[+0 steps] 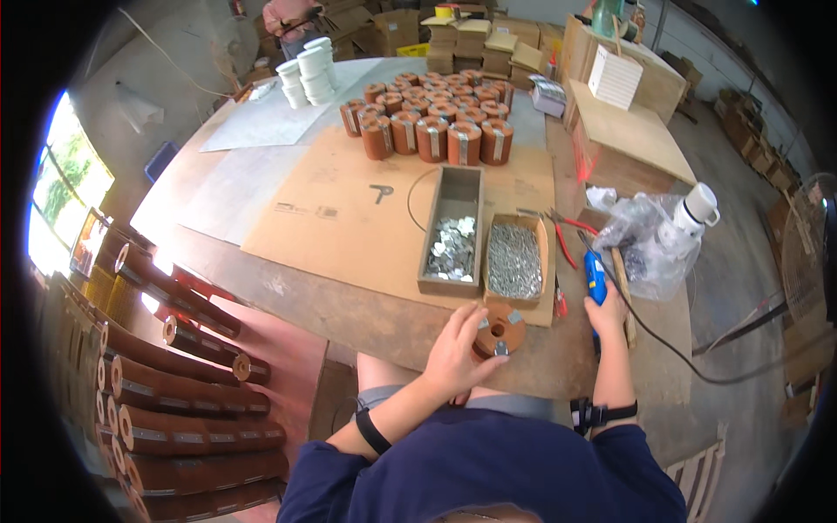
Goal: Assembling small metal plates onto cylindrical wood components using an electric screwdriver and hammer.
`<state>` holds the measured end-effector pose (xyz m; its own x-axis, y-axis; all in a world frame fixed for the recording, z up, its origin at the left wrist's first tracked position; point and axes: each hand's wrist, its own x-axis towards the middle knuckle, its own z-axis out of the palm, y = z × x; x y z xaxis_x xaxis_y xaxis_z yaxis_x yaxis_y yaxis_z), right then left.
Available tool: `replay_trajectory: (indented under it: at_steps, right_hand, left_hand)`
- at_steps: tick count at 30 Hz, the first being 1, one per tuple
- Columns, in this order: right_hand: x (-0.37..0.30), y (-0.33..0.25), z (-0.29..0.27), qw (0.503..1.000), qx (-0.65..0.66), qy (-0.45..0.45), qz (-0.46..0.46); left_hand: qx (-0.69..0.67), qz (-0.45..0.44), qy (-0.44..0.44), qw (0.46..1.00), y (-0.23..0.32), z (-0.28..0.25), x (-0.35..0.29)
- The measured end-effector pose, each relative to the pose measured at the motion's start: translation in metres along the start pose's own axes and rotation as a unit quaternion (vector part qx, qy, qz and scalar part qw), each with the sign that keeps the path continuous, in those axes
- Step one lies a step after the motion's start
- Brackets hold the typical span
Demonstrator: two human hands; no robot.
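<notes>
My left hand [454,353] grips the left side of a reddish-brown cylinder [513,333] near the table's front edge. The cylinder has a round centre hole, and small grey metal plates lie on its top. In my right hand [608,312] is a blue electric screwdriver [595,277], held upright to the right of the cylinder and apart from it; a black cord [667,359] trails from it. Just beyond the cylinder stand a long grey box [448,286] partly filled with small shiny metal plates [452,247] and a cardboard tray holding many small screws or nails [514,261].
Red-handled pliers [567,247] lie beside the tray. A plastic bag [649,248] and white flask [697,206] stand right. Finished-looking brown cylinders [433,139] crowd the far table near white tubs [316,77]. Long brown rolls [192,429] are stacked left. A person [292,19] stands behind.
</notes>
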<state>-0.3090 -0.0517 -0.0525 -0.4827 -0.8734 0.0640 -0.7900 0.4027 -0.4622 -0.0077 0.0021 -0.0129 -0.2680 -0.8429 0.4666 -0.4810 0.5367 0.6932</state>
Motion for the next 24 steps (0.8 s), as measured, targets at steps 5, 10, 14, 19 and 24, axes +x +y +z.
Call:
replay_trajectory:
  at_steps: [5,10,14,19,24]
  right_hand:
    - [-0.054,-0.064,-0.017,0.93,0.266,-0.187,-0.173]
    - [-0.086,-0.099,-0.021,0.908,0.282,-0.194,-0.244]
    - [-0.095,-0.1,-0.015,0.911,0.22,-0.104,-0.334]
    - [-0.096,-0.1,-0.02,0.903,0.258,-0.104,-0.328]
    - [-0.092,-0.093,-0.026,0.882,0.332,-0.178,-0.283]
  left_hand:
    - [0.003,0.077,-0.004,0.997,0.0,0.004,0.003]
    - [-0.054,0.08,-0.017,0.995,-0.005,0.009,0.004]
    - [-0.062,0.099,-0.021,0.993,-0.003,0.007,0.007]
    - [-0.036,0.118,-0.031,0.992,-0.003,0.005,0.008]
    - [-0.044,0.12,-0.039,0.991,-0.004,0.003,0.009]
